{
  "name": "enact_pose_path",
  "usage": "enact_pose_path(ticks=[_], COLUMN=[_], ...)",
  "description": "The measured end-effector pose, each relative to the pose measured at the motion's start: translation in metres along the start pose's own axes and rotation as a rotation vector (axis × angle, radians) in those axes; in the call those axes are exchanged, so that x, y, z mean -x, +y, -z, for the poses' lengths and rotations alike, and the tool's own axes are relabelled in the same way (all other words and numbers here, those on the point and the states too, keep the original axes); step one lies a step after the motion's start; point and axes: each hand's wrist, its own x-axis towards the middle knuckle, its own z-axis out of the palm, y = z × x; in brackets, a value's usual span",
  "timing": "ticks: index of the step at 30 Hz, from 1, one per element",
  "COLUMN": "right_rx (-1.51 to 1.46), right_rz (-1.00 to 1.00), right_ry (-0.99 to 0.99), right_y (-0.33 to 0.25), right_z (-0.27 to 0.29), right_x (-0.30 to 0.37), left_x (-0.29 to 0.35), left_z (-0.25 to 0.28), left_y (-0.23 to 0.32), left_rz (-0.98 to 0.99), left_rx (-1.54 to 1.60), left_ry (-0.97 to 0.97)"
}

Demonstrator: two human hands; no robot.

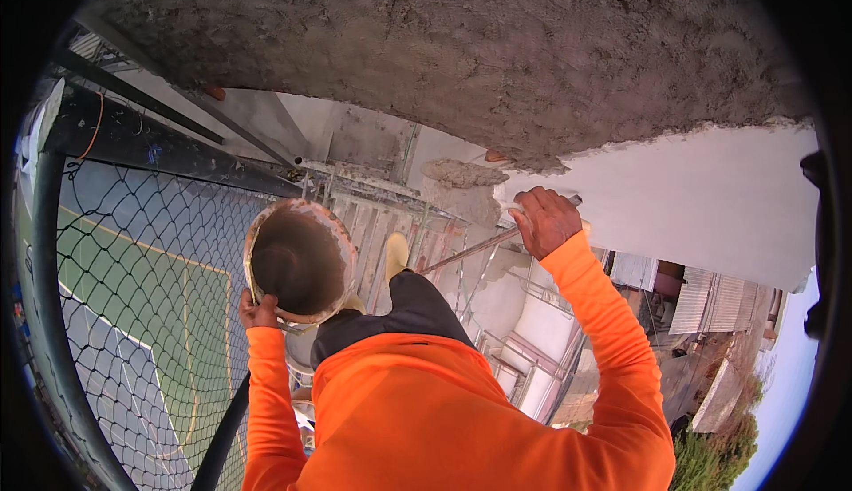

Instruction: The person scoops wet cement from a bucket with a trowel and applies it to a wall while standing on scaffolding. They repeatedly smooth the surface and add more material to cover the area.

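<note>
My left hand grips the near left rim of a mortar-stained round bucket. The bucket tilts so that its dark, grey-brown inside faces up toward me. What lies at its bottom is hard to make out. Farther right, my right hand is closed, its fingers curled over a thin pole that slants from the scaffold deck up past the hand. The edge of a wall stands just beyond that hand, with rough wet mortar above and a smooth pale surface to the right.
Below me are scaffold planks, with a pale yellow boot on them. A chain-link fence with dark posts runs along the left, a sports court behind it. Rooftops and greenery lie far below at the right.
</note>
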Motion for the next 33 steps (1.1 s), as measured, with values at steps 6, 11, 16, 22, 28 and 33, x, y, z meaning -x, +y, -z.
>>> enact_pose_path(ticks=[6, 11, 16, 22, 28, 33], right_rx=[-0.762, -0.813, -0.851, -1.429, -0.782, -0.239], right_rz=[0.240, -0.511, -0.328, -0.476, -0.153, -0.144], right_ry=[-0.496, -0.102, 0.284, -0.284, -0.442, -0.594], right_y=[-0.055, 0.028, 0.067, -0.054, -0.132, -0.175], right_z=[0.008, 0.012, 0.025, -0.019, -0.058, -0.070], right_x=[-0.061, -0.166, -0.066, 0.012, 0.024, -0.069], left_x=[0.013, 0.037, 0.025, 0.008, 0.004, 0.008], left_z=[0.013, 0.009, -0.020, -0.045, -0.054, -0.055], left_y=[0.010, 0.029, 0.053, 0.095, 0.149, 0.159], left_rz=[-0.036, 0.025, 0.027, -0.095, -0.200, -0.224], left_rx=[-0.112, -0.089, -0.040, -0.021, 0.073, 0.009], left_ry=[0.164, 0.218, 0.202, -0.058, -0.287, -0.367])
